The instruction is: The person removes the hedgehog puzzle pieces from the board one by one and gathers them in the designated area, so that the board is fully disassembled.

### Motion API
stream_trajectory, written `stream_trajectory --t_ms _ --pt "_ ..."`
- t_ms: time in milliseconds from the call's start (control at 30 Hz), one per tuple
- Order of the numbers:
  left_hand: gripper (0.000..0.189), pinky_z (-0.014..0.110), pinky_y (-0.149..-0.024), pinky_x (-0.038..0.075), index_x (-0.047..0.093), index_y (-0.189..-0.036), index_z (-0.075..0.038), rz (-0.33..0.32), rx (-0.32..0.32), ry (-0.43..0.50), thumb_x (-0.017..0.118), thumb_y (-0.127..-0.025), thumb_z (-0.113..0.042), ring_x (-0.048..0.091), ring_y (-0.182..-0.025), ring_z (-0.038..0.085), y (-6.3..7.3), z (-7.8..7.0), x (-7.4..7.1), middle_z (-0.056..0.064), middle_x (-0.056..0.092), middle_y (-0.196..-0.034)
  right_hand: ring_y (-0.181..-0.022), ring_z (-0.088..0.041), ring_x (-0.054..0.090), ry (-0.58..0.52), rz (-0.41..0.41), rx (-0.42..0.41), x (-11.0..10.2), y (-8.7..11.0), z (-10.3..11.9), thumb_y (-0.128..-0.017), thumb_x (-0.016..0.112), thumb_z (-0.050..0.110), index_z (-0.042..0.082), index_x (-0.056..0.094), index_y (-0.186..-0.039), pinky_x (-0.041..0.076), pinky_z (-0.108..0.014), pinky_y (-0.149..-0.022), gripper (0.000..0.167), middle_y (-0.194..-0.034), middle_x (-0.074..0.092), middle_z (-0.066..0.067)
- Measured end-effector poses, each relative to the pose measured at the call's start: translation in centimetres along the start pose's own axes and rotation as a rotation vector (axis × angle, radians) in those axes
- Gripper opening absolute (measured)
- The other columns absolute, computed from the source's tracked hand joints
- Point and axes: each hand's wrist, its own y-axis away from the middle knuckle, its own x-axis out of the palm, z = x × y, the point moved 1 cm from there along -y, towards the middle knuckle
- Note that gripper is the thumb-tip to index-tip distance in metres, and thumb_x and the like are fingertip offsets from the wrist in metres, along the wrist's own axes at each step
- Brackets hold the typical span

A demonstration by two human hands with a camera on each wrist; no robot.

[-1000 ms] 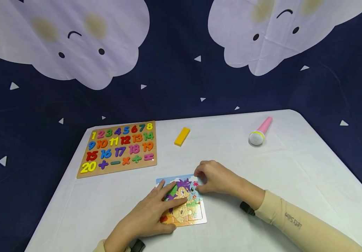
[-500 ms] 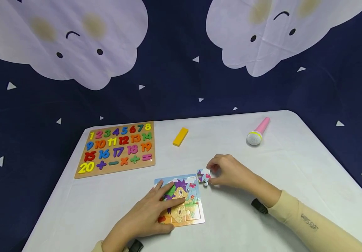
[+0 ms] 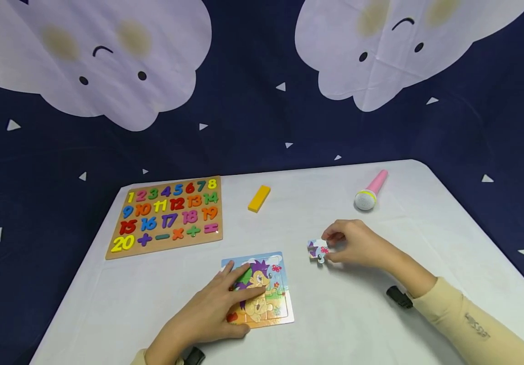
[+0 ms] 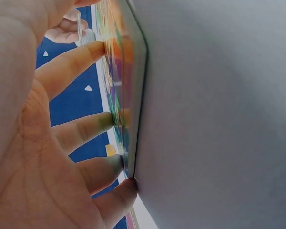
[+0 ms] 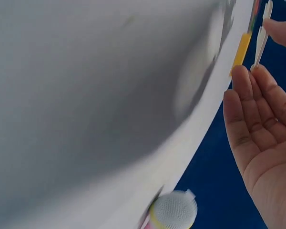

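A square jigsaw puzzle [image 3: 268, 309] with a purple-haired hedgehog lies on the table in the head view. My left hand [image 3: 209, 304] rests on it, fingers spread over its left part and hiding some of the picture. In the left wrist view the fingertips [image 4: 97, 47] touch the puzzle's face and edge. To the right of the puzzle, my right hand [image 3: 358, 246] pinches a puzzle piece [image 3: 315, 249] between thumb and fingers, above the tabletop. The piece has purple, pink and white print. Seen edge-on in the right wrist view, the piece [image 5: 260, 45] is thin and pale.
A wooden number board [image 3: 216, 220] with coloured numerals and signs lies at the left back. Right of it is a yellow block [image 3: 259, 198]. A toy microphone [image 3: 371, 191] with a pink handle lies at the right back of the white table [image 3: 129, 299]. Dark cloud-patterned cloth hangs behind.
My right hand has lifted the piece from the puzzle's upper right corner and carried it off to the right. My left hand has stayed on the puzzle.
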Motion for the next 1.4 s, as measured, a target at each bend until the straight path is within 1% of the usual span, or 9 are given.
stream_trajectory --t_ms 200,400,567,767,900,1033,1167,1400 --pt "0.072 0.074 -0.124 0.033 0.057 -0.152 -0.051 -0.003 -0.002 0.007 0.083 -0.085 -0.051 0.021 -0.164 0.051 0.0 0.0 0.0 0.005 0.03 -0.178 -0.088 -0.008 0.072 0.008 -0.011 0.015 -1.1 1.0 -2.0 -0.076 0.091 0.014 0.01 0.077 -0.104 0.061 -0.024 -0.083 0.031 -0.094 0.074 0.006" --pt "0.072 0.073 -0.125 0.033 0.057 -0.152 -0.05 -0.008 0.002 0.007 0.083 -0.085 -0.05 0.021 -0.164 0.051 0.0 0.0 0.0 0.006 0.031 -0.178 -0.086 -0.006 0.071 0.009 -0.026 0.037 -2.3 2.3 -3.9 -0.076 0.092 0.014 0.011 0.077 -0.104 0.06 -0.025 -0.082 0.032 -0.092 0.074 0.008" --pt "0.072 0.074 -0.124 0.034 0.057 -0.152 -0.051 -0.004 0.0 0.006 0.083 -0.085 -0.051 0.022 -0.164 0.052 0.0 0.0 0.0 0.005 0.03 -0.178 -0.085 -0.005 0.07 0.007 -0.039 0.056 -3.5 3.4 -5.3 -0.077 0.093 0.014 0.01 0.077 -0.105 0.06 -0.025 -0.082 0.033 -0.092 0.074 0.007" --pt "0.072 0.072 -0.125 0.033 0.057 -0.152 -0.05 -0.004 0.003 0.007 0.083 -0.085 -0.052 0.022 -0.164 0.052 0.0 0.0 0.0 0.006 0.031 -0.178 -0.086 0.0 0.068 0.03 -0.053 0.078 -4.7 4.6 -7.5 -0.077 0.095 0.016 0.009 0.077 -0.105 0.059 -0.02 -0.082 0.035 -0.093 0.075 0.008" --pt "0.072 0.072 -0.126 0.032 0.057 -0.152 -0.05 -0.004 0.008 0.005 0.083 -0.085 -0.052 0.022 -0.163 0.052 0.0 0.0 0.1 0.006 0.031 -0.178 -0.085 0.003 0.067 0.044 -0.052 0.11 -5.4 5.3 -8.7 -0.077 0.096 0.018 0.008 0.077 -0.106 0.058 -0.018 -0.083 0.036 -0.093 0.076 0.007" --pt "0.072 0.073 -0.125 0.032 0.056 -0.152 -0.05 -0.002 0.007 0.011 0.083 -0.085 -0.052 0.021 -0.164 0.052 0.0 0.0 0.2 0.006 0.03 -0.178 -0.085 0.002 0.067 0.02 -0.046 0.134 -6.0 5.8 -9.5 -0.078 0.096 0.017 0.005 0.077 -0.107 0.058 -0.016 -0.081 0.037 -0.094 0.076 0.004" --pt "0.073 0.075 -0.123 0.033 0.055 -0.152 -0.051 0.003 -0.001 0.021 0.083 -0.085 -0.052 0.02 -0.164 0.052 0.0 0.0 0.1 0.005 0.029 -0.178 -0.084 0.002 0.067 0.006 -0.05 0.139 -6.3 6.2 -10.1 -0.078 0.096 0.017 0.004 0.077 -0.107 0.058 -0.016 -0.079 0.037 -0.093 0.075 0.005" --pt "0.072 0.075 -0.123 0.033 0.056 -0.152 -0.051 0.004 -0.007 0.023 0.083 -0.085 -0.052 0.021 -0.164 0.052 0.1 -0.1 0.1 0.005 0.029 -0.178 -0.083 0.005 0.064 0.052 -0.06 0.116 -6.4 6.7 -10.8 -0.077 0.097 0.019 0.007 0.077 -0.105 0.055 -0.014 -0.077 0.036 -0.092 0.074 0.007"
